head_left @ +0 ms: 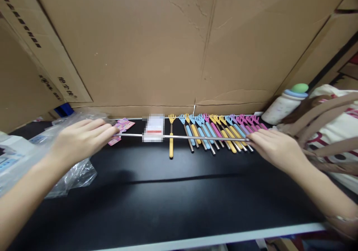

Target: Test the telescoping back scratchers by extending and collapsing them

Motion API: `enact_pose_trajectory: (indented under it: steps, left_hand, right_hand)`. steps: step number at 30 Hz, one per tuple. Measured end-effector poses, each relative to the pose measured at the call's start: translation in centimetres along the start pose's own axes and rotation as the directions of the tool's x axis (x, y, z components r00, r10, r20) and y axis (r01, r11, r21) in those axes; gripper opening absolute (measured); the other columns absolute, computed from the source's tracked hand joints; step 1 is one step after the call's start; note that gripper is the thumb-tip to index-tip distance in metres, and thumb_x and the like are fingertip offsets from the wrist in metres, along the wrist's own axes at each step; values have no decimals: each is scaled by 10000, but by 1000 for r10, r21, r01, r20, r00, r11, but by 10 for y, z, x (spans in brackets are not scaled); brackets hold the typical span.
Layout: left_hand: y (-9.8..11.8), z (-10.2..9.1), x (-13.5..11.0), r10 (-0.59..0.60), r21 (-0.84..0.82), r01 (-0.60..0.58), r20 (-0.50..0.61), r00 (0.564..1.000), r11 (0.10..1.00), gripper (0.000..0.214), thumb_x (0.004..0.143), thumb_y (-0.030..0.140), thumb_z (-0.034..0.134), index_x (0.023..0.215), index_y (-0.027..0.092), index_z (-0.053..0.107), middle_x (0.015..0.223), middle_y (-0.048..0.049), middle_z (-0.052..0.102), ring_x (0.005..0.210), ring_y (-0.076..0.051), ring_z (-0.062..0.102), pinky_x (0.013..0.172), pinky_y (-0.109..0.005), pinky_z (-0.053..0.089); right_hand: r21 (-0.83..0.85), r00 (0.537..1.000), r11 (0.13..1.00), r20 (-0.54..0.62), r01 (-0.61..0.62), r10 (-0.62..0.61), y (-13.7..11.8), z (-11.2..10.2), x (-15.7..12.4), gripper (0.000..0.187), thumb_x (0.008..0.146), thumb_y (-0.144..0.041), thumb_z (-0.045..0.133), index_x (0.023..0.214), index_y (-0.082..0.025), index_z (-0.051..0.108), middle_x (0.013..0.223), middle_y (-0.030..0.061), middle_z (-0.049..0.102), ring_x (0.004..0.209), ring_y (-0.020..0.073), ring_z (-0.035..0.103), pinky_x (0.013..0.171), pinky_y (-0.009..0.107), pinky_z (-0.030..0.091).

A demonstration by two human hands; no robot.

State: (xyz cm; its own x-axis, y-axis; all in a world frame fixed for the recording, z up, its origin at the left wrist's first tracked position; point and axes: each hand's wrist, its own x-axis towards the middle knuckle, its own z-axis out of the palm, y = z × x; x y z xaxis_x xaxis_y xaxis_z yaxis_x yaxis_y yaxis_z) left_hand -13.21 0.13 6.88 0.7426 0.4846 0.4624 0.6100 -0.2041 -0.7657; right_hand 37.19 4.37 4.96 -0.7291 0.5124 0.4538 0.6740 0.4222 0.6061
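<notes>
A long, thin metal rod (207,138), apparently a back scratcher with its telescopic shaft drawn out, stretches level above the black table between my two hands. My left hand (81,139) is closed around its left end, and my right hand (275,148) grips the right end. Both ends are hidden in the fingers. Behind the rod lies a single yellow back scratcher (171,146), claw towards the cardboard. To its right, several blue, yellow, pink and purple back scratchers (215,129) lie side by side, handles towards me.
Clear plastic bags (81,172) lie at the left, near pink printed cards (124,125). A blurred white item (154,128) is at the back. Tall cardboard (156,49) walls the rear. A white bottle (283,103) and a cloth bag (335,143) stand right. The table's pale edge (223,236) is nearest me.
</notes>
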Motion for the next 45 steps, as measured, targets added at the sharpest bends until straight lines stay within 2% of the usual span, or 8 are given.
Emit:
enact_pose_trajectory:
  steps: [3, 7, 15, 20, 24, 28, 37, 45]
  left_hand:
    - [22, -9, 25, 21, -72, -29, -108, 994, 997, 203, 898, 247, 431, 747, 193, 555, 685, 15, 588, 667, -135, 513, 606, -237, 342]
    - [48, -17, 49, -3, -204, -25, -136, 991, 979, 232, 902, 239, 424, 702, 185, 527, 600, 21, 542, 626, -128, 523, 615, -240, 357]
    - [86, -35, 86, 39, -340, -76, -116, 992, 937, 200, 886, 169, 392, 696, 183, 456, 561, 16, 458, 527, -140, 461, 506, -266, 298]
    - [97, -40, 93, 28, -355, -63, -104, 994, 933, 157, 845, 109, 409, 708, 182, 431, 582, 12, 483, 546, -147, 471, 511, -272, 297]
    - [103, -41, 89, -16, -360, -21, -99, 995, 933, 147, 835, 154, 480, 705, 188, 421, 565, 31, 473, 564, -142, 473, 518, -281, 274]
    - [105, -38, 85, -66, -349, 11, -146, 987, 937, 175, 843, 221, 512, 691, 190, 432, 530, 46, 443, 548, -124, 450, 526, -283, 251]
    - [103, -21, 72, -10, -343, -35, -129, 992, 939, 149, 865, 243, 498, 725, 194, 506, 534, 44, 453, 554, -112, 440, 542, -281, 249]
    - [78, -9, 40, -16, -216, 2, -61, 998, 976, 100, 868, 236, 494, 787, 209, 548, 576, 39, 505, 591, -121, 475, 545, -286, 273]
  right_hand:
    - [134, 996, 991, -92, 10, 2, -28, -11, 25, 271, 907, -247, 381, 746, -156, 579, 674, 29, 597, 629, 110, 522, 579, 224, 314]
    - [198, 985, 980, -165, -9, 42, -55, -22, 50, 257, 906, -256, 396, 737, -160, 564, 631, 8, 578, 594, 99, 500, 555, 225, 284]
    - [306, 993, 950, -115, 65, -31, -117, -40, 90, 228, 914, -255, 384, 747, -168, 512, 614, -20, 527, 528, 86, 479, 471, 247, 193]
    - [298, 989, 953, -148, 49, -5, -136, -47, 102, 184, 901, -198, 389, 754, -172, 496, 602, -25, 501, 505, 85, 451, 472, 254, 188]
    - [305, 983, 949, -184, 75, -19, -137, -43, 99, 184, 904, -214, 386, 770, -169, 504, 617, -17, 504, 555, 91, 450, 501, 258, 212]
    - [267, 963, 951, -255, 155, -85, -133, -37, 93, 133, 887, -184, 414, 935, -162, 536, 666, -9, 533, 636, 108, 465, 549, 265, 228]
    - [179, 959, 962, -233, 207, -163, -119, -12, 86, 184, 902, -319, 427, 904, -205, 571, 628, -21, 513, 596, 94, 428, 574, 281, 205]
    - [38, 947, 976, -254, 213, -197, -67, 6, 61, 158, 883, -299, 465, 870, -213, 597, 592, -29, 505, 601, 81, 426, 599, 253, 239]
